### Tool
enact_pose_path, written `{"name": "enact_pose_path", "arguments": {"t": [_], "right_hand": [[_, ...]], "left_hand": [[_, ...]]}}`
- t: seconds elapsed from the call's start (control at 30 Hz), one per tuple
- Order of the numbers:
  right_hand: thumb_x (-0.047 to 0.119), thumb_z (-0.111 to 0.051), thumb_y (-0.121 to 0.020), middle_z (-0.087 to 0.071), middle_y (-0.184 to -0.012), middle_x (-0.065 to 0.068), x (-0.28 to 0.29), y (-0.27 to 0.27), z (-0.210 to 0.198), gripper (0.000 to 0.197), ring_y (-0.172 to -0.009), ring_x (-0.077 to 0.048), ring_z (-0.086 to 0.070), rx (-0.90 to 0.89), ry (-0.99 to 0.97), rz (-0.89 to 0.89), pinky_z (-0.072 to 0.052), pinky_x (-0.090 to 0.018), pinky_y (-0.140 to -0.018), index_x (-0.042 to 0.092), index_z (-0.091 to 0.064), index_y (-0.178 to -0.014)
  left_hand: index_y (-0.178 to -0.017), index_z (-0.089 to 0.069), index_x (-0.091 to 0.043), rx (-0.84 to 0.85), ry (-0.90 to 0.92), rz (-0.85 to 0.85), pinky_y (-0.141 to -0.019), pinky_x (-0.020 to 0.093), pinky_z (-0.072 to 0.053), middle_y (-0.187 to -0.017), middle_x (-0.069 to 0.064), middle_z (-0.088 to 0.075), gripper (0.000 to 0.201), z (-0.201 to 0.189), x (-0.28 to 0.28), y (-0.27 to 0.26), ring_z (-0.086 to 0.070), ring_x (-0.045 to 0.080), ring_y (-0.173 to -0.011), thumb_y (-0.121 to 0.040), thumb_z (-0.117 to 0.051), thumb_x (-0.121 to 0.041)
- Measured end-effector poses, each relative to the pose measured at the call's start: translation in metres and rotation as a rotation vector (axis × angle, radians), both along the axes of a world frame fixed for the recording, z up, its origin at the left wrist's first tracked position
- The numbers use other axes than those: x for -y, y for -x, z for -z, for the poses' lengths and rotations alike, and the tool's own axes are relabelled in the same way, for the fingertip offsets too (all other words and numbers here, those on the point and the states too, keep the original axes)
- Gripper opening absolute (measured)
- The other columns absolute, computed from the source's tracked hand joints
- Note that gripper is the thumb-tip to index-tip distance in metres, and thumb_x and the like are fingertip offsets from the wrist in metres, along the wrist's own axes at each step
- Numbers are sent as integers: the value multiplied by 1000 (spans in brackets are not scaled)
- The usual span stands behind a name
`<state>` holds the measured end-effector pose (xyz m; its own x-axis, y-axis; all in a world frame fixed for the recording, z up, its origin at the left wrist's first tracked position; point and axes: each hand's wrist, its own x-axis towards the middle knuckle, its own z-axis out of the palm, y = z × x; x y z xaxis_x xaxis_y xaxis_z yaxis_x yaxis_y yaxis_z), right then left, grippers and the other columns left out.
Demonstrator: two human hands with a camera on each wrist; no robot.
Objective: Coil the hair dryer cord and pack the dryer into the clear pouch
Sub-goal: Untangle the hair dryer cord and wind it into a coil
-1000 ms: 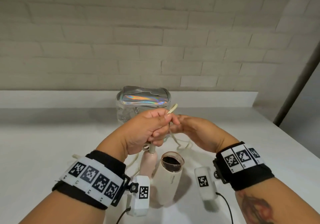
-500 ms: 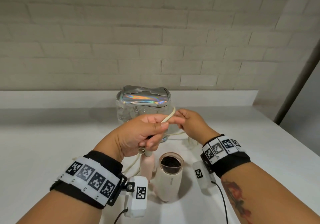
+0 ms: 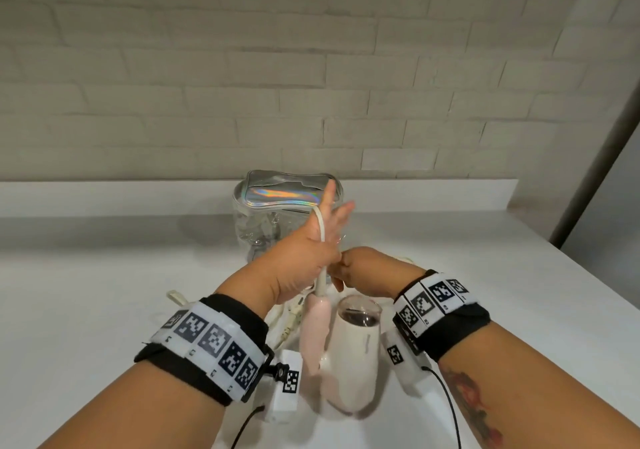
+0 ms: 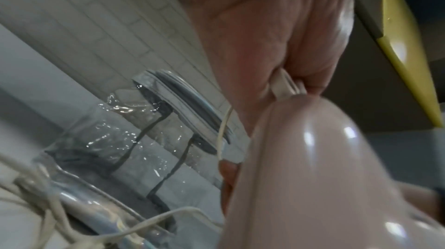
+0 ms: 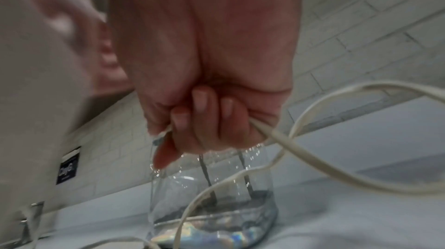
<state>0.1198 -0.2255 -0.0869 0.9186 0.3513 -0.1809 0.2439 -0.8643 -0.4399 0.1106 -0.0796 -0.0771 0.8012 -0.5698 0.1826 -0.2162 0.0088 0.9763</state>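
The hair dryer lies on the white counter near me, with a cream body (image 3: 353,351) and a pink folded handle (image 3: 313,330). Its cream cord (image 3: 320,240) rises from the handle and loops over my left hand (image 3: 304,254). That hand pinches the cord's base (image 4: 285,86) just above the handle (image 4: 325,177), with two fingers pointing straight up at the pouch. My right hand (image 3: 349,268) is a fist around the cord (image 5: 313,158), close beside the left. The clear pouch (image 3: 287,213) with a shiny holographic top stands upright behind both hands.
Loose cord loops (image 3: 287,320) and a cream plug end (image 3: 175,296) lie on the counter left of the dryer. A brick wall with a low ledge (image 3: 104,199) runs behind the pouch. The counter edge (image 3: 588,275) falls away at the right.
My left hand rose and straightened its upper fingers, and the cord now lies over it. My right hand dropped from pouch height to just right of the left hand, drawing cord down.
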Motion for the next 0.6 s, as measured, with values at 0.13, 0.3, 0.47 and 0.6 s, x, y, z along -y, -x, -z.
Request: {"name": "enact_pose_path", "arguments": {"t": [0.13,0.3,0.47,0.6], "right_hand": [[41,-43,-95,-52,-66,4,0,8,-7,37,-63,-14,-49,64,124,-126,-37,-26,-58,16,-68,-82],[31,-52,-91,-51,-76,6,-3,24,-55,21,-78,-17,-50,211,301,-246,-34,-29,-63,19,-67,-99],[29,-61,-85,-71,-79,8,-4,31,-96,9,-75,-10,-63,281,133,-259,-47,-27,-69,28,-70,-85],[20,-71,-78,-71,-71,5,1,15,-103,6,-66,-8,-64,309,-202,-208,-50,-25,-70,22,-70,-84]], "left_hand": [[-145,19,-48,93,-132,-164,-88,19,-41,-159,-15,-17,106,5,-7,-12,-30,-2,-138,-83,-36,18],[-149,2,-48,-24,-179,-293,-110,46,-38,-149,12,-44,69,1,3,-10,-58,31,-121,-97,-42,-38],[-109,-70,-31,120,-301,-317,-85,49,-53,-71,25,-68,74,0,-2,0,-56,15,-48,-88,-9,-66],[-108,-68,-14,32,-155,-98,-75,59,-48,-52,5,-64,84,-4,-1,11,-42,24,-41,-85,-9,-68]]}}
